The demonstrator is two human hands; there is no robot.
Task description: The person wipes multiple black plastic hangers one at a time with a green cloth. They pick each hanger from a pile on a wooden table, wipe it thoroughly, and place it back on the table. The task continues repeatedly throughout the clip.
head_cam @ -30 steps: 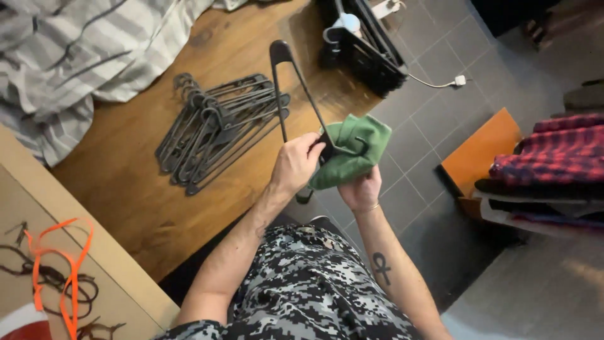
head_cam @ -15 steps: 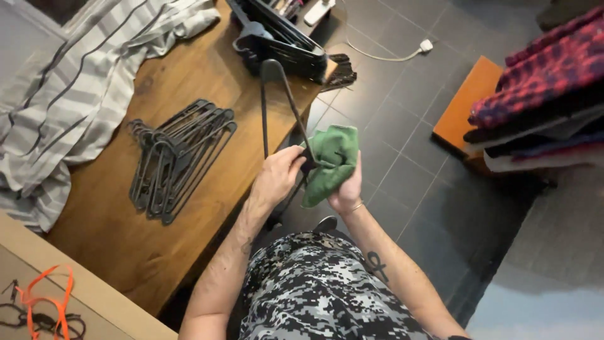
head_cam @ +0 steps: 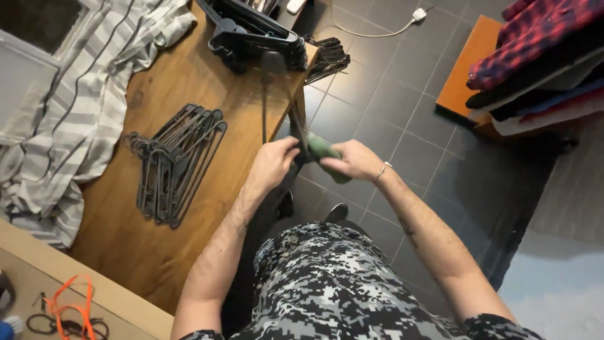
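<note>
We are at the wiping step: just above the frame's centre, our left hand [head_cam: 272, 165] has its fingers closed on the thin black plastic hanger [head_cam: 283, 123], while our right hand [head_cam: 353, 160] grips the bunched green cloth [head_cam: 324, 154] around its lower end. The hanger's long axis runs nearly vertical in the frame, pointing up toward the wooden table [head_cam: 189, 82]. The next move, we judge, calls for sliding the cloth along that axis.
</note>
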